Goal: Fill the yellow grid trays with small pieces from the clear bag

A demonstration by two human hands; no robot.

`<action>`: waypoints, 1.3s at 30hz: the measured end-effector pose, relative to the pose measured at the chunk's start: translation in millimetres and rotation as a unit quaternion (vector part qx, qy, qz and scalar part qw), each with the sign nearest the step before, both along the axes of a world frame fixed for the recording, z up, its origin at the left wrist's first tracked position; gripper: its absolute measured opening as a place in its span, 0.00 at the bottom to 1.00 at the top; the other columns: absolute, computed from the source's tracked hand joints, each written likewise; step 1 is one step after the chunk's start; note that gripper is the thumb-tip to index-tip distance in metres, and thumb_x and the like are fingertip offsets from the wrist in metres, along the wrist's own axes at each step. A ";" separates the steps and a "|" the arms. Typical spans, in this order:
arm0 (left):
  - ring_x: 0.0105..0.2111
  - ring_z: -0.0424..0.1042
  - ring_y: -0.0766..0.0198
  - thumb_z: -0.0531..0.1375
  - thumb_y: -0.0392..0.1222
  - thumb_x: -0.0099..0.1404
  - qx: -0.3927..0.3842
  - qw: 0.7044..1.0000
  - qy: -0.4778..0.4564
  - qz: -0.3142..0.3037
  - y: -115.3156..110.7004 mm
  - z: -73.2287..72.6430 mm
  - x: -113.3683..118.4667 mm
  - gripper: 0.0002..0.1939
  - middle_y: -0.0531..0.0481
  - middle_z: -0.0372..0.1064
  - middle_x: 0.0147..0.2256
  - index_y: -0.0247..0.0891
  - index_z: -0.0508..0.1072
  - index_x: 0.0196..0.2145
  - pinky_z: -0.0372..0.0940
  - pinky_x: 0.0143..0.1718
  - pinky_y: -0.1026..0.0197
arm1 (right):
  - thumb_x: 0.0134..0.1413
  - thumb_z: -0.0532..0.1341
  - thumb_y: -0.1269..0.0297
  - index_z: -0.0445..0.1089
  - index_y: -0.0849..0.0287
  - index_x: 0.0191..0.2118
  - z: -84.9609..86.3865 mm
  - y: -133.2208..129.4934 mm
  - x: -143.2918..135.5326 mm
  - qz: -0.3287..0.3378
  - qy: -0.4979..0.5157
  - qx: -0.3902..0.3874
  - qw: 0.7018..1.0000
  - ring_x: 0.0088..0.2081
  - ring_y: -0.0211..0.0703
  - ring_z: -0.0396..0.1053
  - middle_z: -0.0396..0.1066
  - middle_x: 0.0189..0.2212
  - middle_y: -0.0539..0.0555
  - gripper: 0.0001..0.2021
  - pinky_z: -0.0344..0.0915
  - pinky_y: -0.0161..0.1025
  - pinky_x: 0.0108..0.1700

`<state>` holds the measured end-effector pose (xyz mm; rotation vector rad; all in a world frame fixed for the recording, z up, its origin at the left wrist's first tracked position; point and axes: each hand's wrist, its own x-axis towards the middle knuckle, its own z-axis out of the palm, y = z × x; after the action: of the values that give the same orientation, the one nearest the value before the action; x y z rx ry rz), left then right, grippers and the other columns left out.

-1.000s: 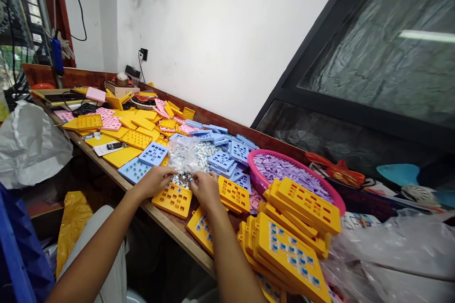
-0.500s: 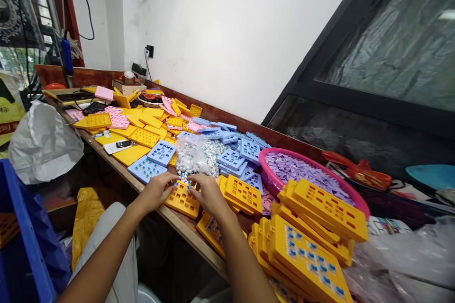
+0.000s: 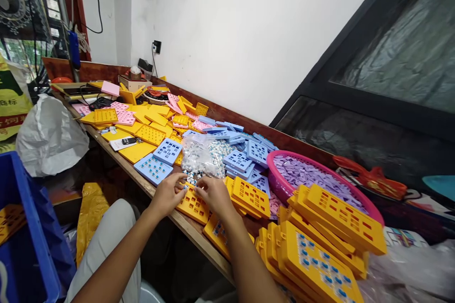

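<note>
Just below the centre of the frame, we are holding our left hand (image 3: 168, 195) and our right hand (image 3: 215, 195) apart, a narrow gap between their fingertips, over the upper part of a yellow panel (image 3: 195, 205) with square holes. The panel is lying on the worktop (image 3: 199, 244), near its front edge. A small blue piece (image 3: 185, 187) is showing at the left fingertips; we cannot tell whether they are gripping it. We are curling the right fingers, and we cannot tell whether they are holding anything. Just above the hands, small white-and-blue pieces (image 3: 192, 178) are lying beside a clear plastic bag (image 3: 199, 152). Blue panels (image 3: 257, 152) are lying right of the bag. At centre right, a pink basket (image 3: 271, 176) is holding purple pieces (image 3: 313, 179); at lower right, yellow panels (image 3: 291, 251) are lying stacked.
</note>
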<state>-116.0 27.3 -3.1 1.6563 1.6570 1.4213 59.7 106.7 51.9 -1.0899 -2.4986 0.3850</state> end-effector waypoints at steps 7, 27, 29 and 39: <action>0.42 0.75 0.58 0.63 0.31 0.61 -0.032 0.983 0.161 -0.077 5.8 19.4 -23.4 0.14 0.50 0.78 0.40 0.44 0.78 0.44 0.66 0.45 0.59 | 0.54 0.69 0.67 0.74 0.56 0.34 -21.5 7.3 -12.5 0.014 0.044 -0.004 0.999 0.36 0.42 0.71 0.76 0.32 0.50 0.04 0.59 0.36 0.39; 0.45 0.71 0.58 0.61 0.41 0.70 0.009 0.986 0.150 -0.071 4.7 8.9 -19.5 0.08 0.48 0.73 0.41 0.43 0.80 0.43 0.65 0.49 0.58 | 0.57 0.65 0.62 0.78 0.55 0.37 -29.4 17.0 -11.5 0.044 0.065 -0.031 0.996 0.37 0.47 0.74 0.79 0.34 0.53 0.05 0.64 0.39 0.40; 0.45 0.71 0.58 0.60 0.41 0.70 0.004 0.985 0.151 -0.077 4.1 11.1 -19.3 0.08 0.47 0.73 0.41 0.43 0.80 0.42 0.65 0.49 0.58 | 0.59 0.64 0.64 0.78 0.54 0.36 -31.7 16.3 -12.7 0.053 0.062 -0.015 0.997 0.38 0.46 0.73 0.79 0.35 0.53 0.05 0.64 0.38 0.41; 0.46 0.70 0.56 0.58 0.42 0.71 0.000 0.975 0.222 -0.030 -0.1 10.7 -13.3 0.09 0.47 0.75 0.42 0.41 0.79 0.43 0.65 0.51 0.55 | 0.61 0.64 0.67 0.81 0.53 0.38 -26.6 6.6 -8.1 0.027 0.035 -0.013 0.999 0.40 0.43 0.72 0.78 0.37 0.53 0.07 0.62 0.37 0.42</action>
<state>-129.3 27.1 7.6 2.1194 1.8094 1.0715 51.5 113.3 25.3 -1.0027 -2.4727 0.4645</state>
